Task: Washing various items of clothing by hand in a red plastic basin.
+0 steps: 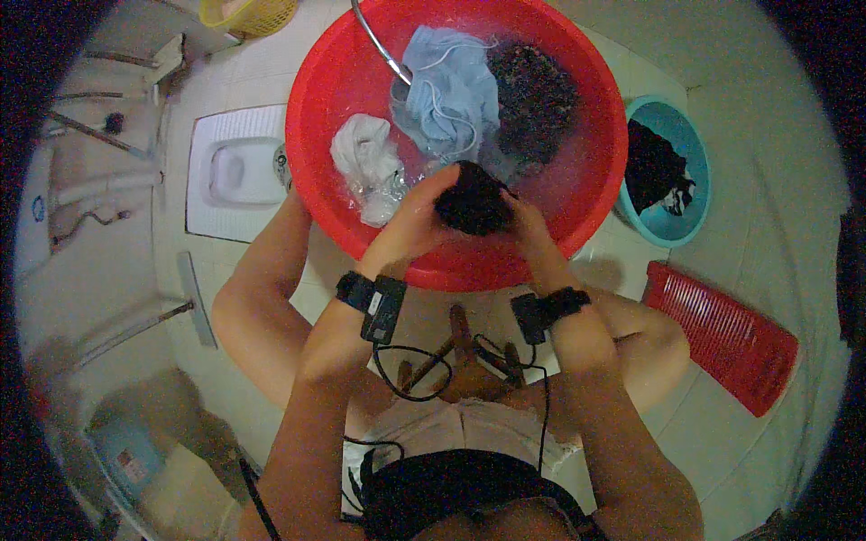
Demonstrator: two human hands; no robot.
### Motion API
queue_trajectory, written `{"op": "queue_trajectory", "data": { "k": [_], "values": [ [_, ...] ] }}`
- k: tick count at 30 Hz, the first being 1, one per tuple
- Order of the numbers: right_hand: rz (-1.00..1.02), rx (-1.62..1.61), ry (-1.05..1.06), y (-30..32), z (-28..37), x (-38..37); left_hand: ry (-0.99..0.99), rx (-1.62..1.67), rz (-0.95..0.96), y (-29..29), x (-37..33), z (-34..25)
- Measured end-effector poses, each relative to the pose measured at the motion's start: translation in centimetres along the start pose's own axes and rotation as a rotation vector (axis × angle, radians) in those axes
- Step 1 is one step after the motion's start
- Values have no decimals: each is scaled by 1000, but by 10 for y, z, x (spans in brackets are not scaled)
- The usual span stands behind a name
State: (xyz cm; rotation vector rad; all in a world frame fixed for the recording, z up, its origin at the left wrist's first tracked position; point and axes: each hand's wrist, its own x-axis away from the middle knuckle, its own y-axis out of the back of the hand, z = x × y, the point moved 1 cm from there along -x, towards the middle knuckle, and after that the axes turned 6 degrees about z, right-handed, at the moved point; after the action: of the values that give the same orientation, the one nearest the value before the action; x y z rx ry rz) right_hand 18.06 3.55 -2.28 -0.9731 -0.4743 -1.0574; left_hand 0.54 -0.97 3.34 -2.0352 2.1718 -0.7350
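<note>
Over the near part of a large red basin (591,180), both hands hold a bunched black cloth (474,200). My left hand (417,221) wraps its left side, thumb toward the top. My right hand (525,224) grips the right side, its fingers partly hidden by the cloth. In the basin's water lie a light blue garment (448,90) with pale cords, a dark grey textured piece (534,104) to its right, and a whitish wet cloth or plastic (365,153) to its left. A silver hose (379,45) reaches in beside the blue garment.
Right of the basin stands a blue tub (663,236) with black clothes (654,167). A red washboard (722,334) lies on the tiles near it. A squat toilet (236,171) is at the left, a yellow basket (248,16) at the far left, and a squeegee (197,302) nearer. Cables hang from my wrists.
</note>
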Motion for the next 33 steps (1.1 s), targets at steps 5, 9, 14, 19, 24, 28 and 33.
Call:
{"op": "queue_trajectory", "data": {
  "k": [5,9,14,19,24,28,33],
  "values": [
    [-502,1008,560,68,70,31,531,176,-112,23,12,-25],
    [-598,977,676,70,106,75,562,-764,-112,-9,11,-28],
    [-874,1694,227,79,80,22,-180,-1278,-184,56,-8,87],
    [-307,1618,345,20,13,-60,447,-1627,-61,237,26,165],
    [-104,1921,-262,129,-70,-85,128,-2232,31,152,-40,154],
    [66,1443,-59,135,-46,-128,548,-1937,-101,152,-30,86],
    [-202,1050,0,90,-56,-108,547,-1044,-282,97,-22,112]
  ]
}}
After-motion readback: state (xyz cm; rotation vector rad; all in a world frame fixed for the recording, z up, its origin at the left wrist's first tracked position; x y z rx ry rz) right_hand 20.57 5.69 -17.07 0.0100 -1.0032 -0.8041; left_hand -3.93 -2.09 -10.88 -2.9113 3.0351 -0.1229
